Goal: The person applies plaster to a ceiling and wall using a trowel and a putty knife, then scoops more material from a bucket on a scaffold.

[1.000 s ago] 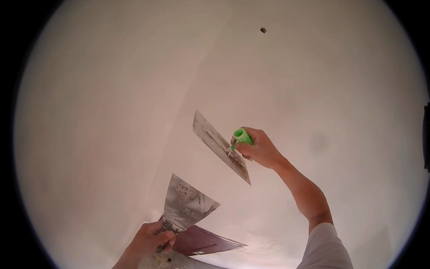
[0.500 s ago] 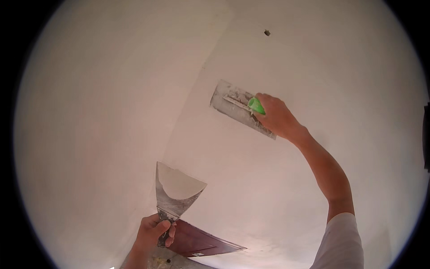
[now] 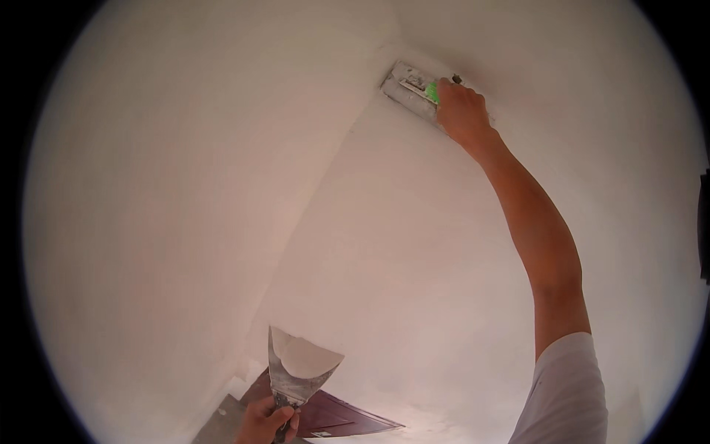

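Observation:
My right hand (image 3: 464,111), arm stretched far up, is closed round the green handle of a plastering trowel (image 3: 409,95). The trowel's flat, putty-smeared metal plate lies against the pale wall surface (image 3: 384,222), its left end close to the corner line. Low in the view, my left hand (image 3: 266,422) grips the handle of a wide putty knife (image 3: 291,386), its blade pointing up. A mound of whitish putty (image 3: 307,358) covers the upper part of that blade. The lower end of the knife's handle is cut off by the picture's edge.
A small dark fitting or hole (image 3: 456,78) sits in the surface just beyond my right hand. Behind the putty knife shows a dark reddish-brown panel (image 3: 344,416), perhaps a door. Another pale wall (image 3: 163,207) meets the worked surface along a slanting corner at left.
My right hand has carried the trowel up and slightly right, to near the top of the corner line. The putty knife and my left hand now sit lower in the view.

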### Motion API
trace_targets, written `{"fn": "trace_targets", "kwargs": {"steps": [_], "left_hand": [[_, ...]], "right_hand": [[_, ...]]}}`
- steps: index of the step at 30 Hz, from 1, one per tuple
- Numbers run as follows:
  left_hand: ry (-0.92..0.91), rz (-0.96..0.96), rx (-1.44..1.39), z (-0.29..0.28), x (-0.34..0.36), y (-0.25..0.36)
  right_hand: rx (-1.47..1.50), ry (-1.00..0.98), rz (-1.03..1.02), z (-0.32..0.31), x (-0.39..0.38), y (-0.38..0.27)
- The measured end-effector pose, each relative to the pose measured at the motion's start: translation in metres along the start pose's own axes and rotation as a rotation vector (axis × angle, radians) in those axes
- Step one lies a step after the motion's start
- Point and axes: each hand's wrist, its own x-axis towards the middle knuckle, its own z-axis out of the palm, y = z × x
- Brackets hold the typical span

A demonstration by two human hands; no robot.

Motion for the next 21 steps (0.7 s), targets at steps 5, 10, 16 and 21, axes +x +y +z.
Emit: {"fn": "trace_targets", "kwargs": {"steps": [5,10,16,21], "left_hand": [[0.008,0.027,0.022,-0.004,0.009,-0.032],[-0.002,0.052,-0.06,0.018,-0.011,-0.021],[0.032,0.063,-0.097,0.03,-0.024,-0.005],[0.008,0.041,-0.07,0.038,-0.037,0.025]], "right_hand": [[0.032,-0.07,-0.021,-0.006,-0.019,0.005],[0.023,-0.004,-0.104,-0.004,-0.043,0.0],[0.062,-0.165,-0.09,-0.011,-0.048,-0.01],[0.055,-0.101,-0.117,-0.009,-0.052,-0.014]]}}
